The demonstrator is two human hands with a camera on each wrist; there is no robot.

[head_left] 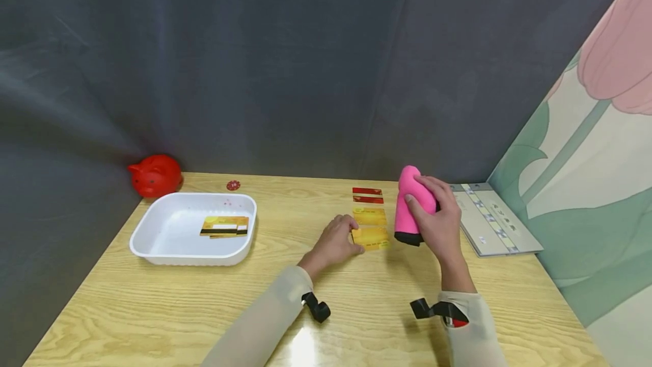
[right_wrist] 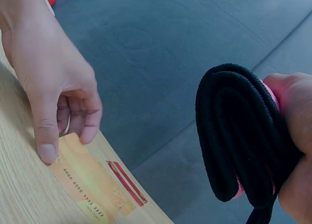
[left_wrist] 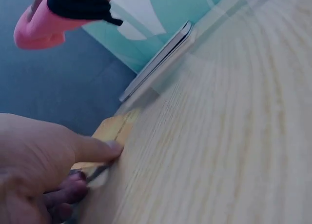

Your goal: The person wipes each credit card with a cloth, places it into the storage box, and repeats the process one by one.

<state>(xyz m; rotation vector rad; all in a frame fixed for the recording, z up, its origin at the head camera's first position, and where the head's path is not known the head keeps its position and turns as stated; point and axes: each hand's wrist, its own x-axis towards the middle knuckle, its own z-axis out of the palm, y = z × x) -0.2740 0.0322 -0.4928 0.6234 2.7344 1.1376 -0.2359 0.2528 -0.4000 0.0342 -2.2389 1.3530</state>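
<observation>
My left hand [head_left: 336,241] is low over the table, its thumb and fingertips curled at the left end of a gold bank card [head_left: 373,238]. In the right wrist view, this bank card [right_wrist: 78,180] shows embossed numbers, with the thumb on one edge and fingers at another. A second gold card [head_left: 369,216] lies just behind it, and a red card [head_left: 368,199] with a pale band farther back. Raised above the table, my right hand [head_left: 442,217] grips a folded pink cloth item [head_left: 407,208]. Its thick black end [right_wrist: 234,131] faces the right wrist camera, folded in layers.
A white tray [head_left: 153,251] on the left contains gold cards [head_left: 224,226] with black stripes. Behind it are a red piggy bank [head_left: 157,176] and a small red chip [head_left: 233,185]. A pale flat book [head_left: 496,220] lies at the right, beside the floral curtain [head_left: 586,197].
</observation>
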